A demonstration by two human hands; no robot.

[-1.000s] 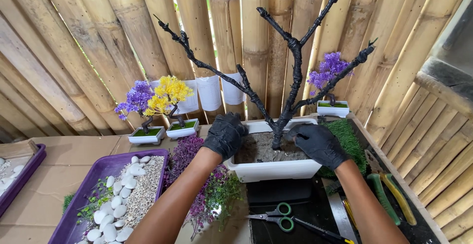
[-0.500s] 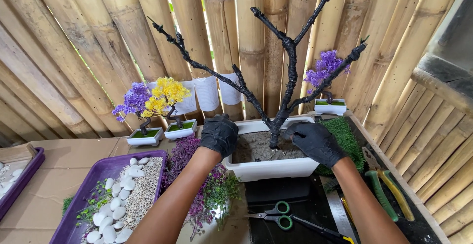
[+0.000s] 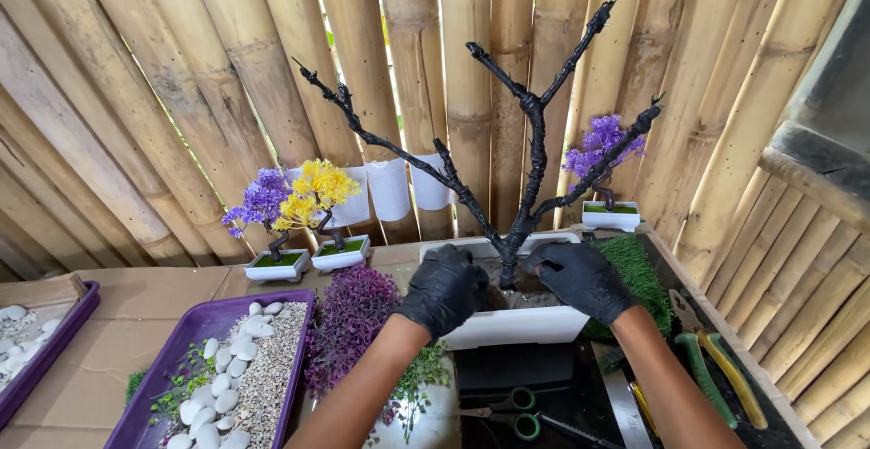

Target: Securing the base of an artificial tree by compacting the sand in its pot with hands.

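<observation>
Both hands wear black gloves and work at a white rectangular pot [image 3: 517, 327] that stands on the worktop [image 3: 163, 281] in front of a bamboo wall [image 3: 181, 96]. A bare black tree [image 3: 535, 150] with several forked branches rises upright from the middle of the pot, its base set in grey filling. The left hand [image 3: 444, 293] lies over the pot's left end, fingers curled down onto the rim and filling, gripping nothing that can be made out. The right hand [image 3: 580, 279] rests on the filling just right of the trunk's base, fingers bent and pressing down beside it; whether it touches the trunk itself cannot be told. A patch of green artificial grass [image 3: 639, 272] lies just behind and to the right of that hand. Left of the pot sits a clump of purple foliage [image 3: 349, 322], and further left a purple tray [image 3: 204, 327] holds white pebbles [image 3: 213, 386] and fine gravel. Behind the tray stand two small artificial trees in white pots, one with purple blossom [image 3: 261, 202] and one with yellow blossom [image 3: 317, 191], side by side and touching at the crowns. A third small purple tree [image 3: 603, 145] stands at the back right, partly behind a branch. Near the lower edge, green-handled scissors [image 3: 507, 411] lie on a dark surface, and green and yellow handled pliers [image 3: 720, 372] lie to the right.
</observation>
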